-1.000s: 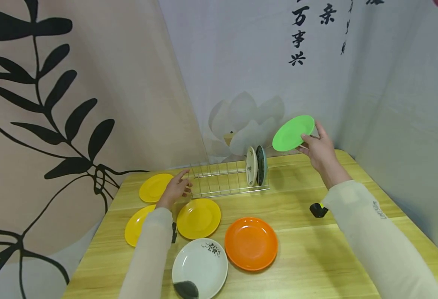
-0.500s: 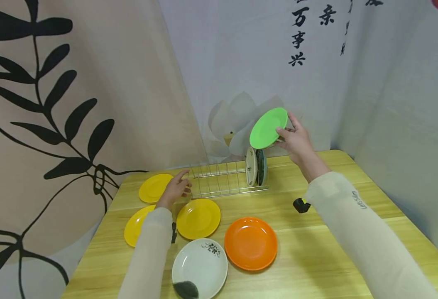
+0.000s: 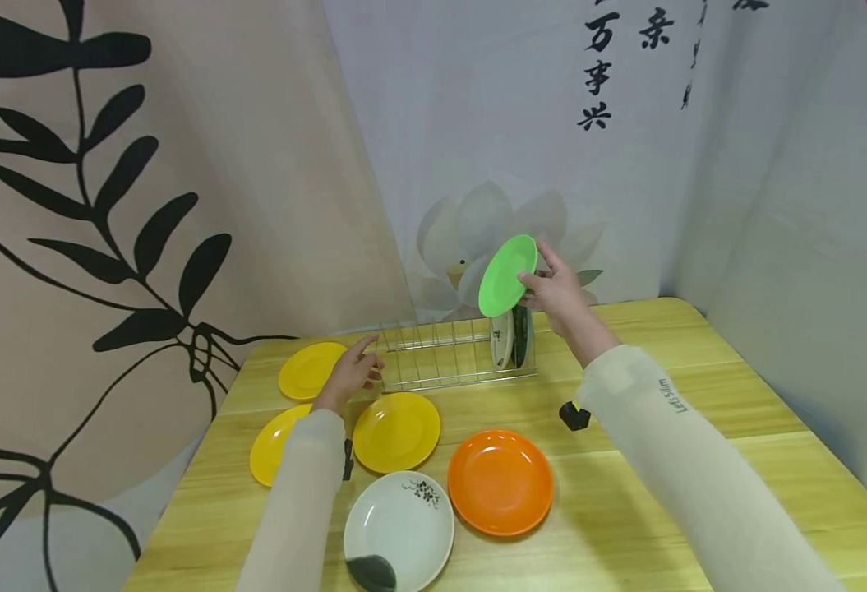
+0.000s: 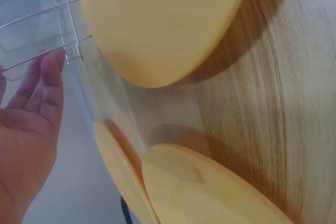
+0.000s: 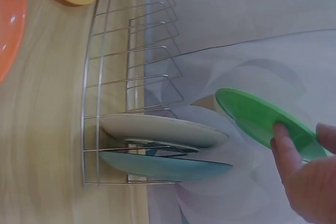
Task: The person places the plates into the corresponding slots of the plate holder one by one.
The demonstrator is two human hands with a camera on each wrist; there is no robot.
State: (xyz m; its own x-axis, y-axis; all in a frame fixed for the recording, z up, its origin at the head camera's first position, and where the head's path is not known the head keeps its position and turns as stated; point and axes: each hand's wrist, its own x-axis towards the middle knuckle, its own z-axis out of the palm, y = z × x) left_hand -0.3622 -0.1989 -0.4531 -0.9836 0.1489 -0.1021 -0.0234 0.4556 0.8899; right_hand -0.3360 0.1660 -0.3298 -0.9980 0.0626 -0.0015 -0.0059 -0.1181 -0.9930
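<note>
My right hand (image 3: pixel 560 298) pinches a green plate (image 3: pixel 508 275) by its right rim, thumb on the front face. Tilted, the plate hangs above the wire dish rack (image 3: pixel 433 383) and overlaps the tops of two plates standing there. Those are a white patterned plate (image 5: pixel 163 129) and a blue-green plate (image 5: pixel 165 166), side by side at the rack's right end. At the opposite end, my left hand (image 3: pixel 352 374) holds the rack's end wire with bent fingers (image 4: pixel 51 74). The rack's slots between the left hand and the white plate hold nothing.
Yellow plates lie near the left arm: one at the back (image 3: pixel 307 370), one partly under the sleeve (image 3: pixel 270 444), one before the rack (image 3: pixel 396 433). A white plate (image 3: pixel 399 526) and an orange plate (image 3: pixel 500 483) lie nearer. A curtain (image 3: pixel 292 205) hangs behind the table.
The right hand has carried the green plate leftward to above the rack, first rising, then lowering and turning it steeper. The left hand has stayed at the rack's end.
</note>
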